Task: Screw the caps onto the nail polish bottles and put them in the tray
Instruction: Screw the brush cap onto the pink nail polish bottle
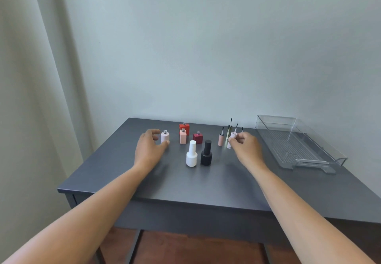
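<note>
Several nail polish bottles stand on the dark grey table point(185, 183). A pale pink uncapped bottle point(165, 136) stands at the left, with my left hand point(148, 148) open around it, thumb by its base. My right hand point(245, 148) is closed on a pale pink brush cap point(232, 139), brush up. A red bottle point(184, 127), a peach bottle point(183, 136) and a dark red bottle point(198, 138) stand uncapped at the back. In front stand a capped white bottle point(191, 154) and a capped black bottle point(206, 153). The clear tray point(296, 140) lies at the right.
A peach cap point(220, 138) and a gold cap point(229, 131) stand upside down with brushes up, left of my right hand. Another brush tip shows just behind that hand. A pale wall backs the table. The table's front edge is close to me.
</note>
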`<state>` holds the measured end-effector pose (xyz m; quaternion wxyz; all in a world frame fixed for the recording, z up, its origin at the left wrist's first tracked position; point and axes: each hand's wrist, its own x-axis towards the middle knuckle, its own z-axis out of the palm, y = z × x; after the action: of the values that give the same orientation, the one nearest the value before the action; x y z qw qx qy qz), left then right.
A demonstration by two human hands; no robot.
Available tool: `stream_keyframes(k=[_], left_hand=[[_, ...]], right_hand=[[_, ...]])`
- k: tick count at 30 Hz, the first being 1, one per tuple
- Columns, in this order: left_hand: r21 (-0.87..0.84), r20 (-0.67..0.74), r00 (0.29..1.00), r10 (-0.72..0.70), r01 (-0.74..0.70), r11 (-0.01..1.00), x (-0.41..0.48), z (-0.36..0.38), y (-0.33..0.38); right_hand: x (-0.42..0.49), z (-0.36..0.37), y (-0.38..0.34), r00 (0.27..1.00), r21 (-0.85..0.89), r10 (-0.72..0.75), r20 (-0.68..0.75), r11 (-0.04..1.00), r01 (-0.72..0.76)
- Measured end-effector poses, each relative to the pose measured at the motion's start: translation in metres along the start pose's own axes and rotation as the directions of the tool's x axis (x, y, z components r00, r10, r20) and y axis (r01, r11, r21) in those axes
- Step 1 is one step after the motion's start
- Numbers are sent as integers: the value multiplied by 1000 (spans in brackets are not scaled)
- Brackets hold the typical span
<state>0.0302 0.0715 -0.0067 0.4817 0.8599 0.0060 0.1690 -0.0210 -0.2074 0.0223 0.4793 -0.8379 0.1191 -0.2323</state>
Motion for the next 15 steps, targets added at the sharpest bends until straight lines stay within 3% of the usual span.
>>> stream_keyframes(k=[8,15], left_hand=[[268,18,997,-73,66,961,28,12,-10],[361,36,995,-92,73,930,37,17,-6]], right_hand=[[-18,-2,-13,996,15,-79,38,997,78],[-27,-5,-25,990,47,-128,54,991,125]])
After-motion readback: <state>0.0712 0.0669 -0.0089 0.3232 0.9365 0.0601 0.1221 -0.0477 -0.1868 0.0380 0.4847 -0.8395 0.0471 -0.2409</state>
